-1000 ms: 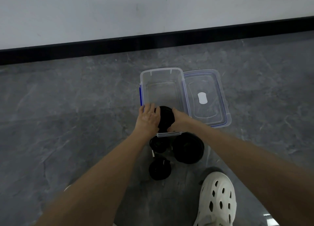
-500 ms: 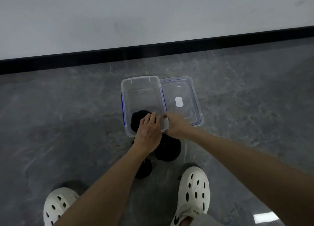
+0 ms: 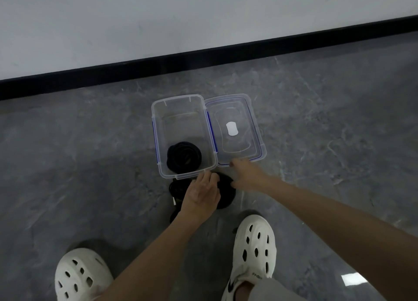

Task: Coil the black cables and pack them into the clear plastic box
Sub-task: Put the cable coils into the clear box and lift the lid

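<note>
Fingers of the left hand (image 3: 201,192) lie close together and fairly straight on top of a large coil (image 3: 225,194) of black cable, their tips (image 3: 207,179) just short of the near rim of the clear plastic box (image 3: 158,128). None is seen hooking round the bundle. The right hand (image 3: 246,175) hovers just right of it with its fingers (image 3: 237,165) loosely apart and gripping nothing, one tip reaching the near edge of the lid (image 3: 255,128) and the thumb low beside the same coil. This coil sits on the grey floor (image 3: 90,165), touching or nearly touching the box's near wall. A smaller coil (image 3: 177,188) lies at its left, and a dark sliver nearer, by the left wrist, may be a third. One packed coil (image 3: 184,157) already rests in the near end of the box, with the far end bare. The lid lies flat on the right, touching the box, a white label (image 3: 231,128) on it. The large coil looks light and soft but springy, likely to loosen if lifted by one strand. It is best pinched across all its turns from opposite sides with both hands, kept flat, and set down in the far end. Two white clogs (image 3: 255,246) stand nearest.
</note>
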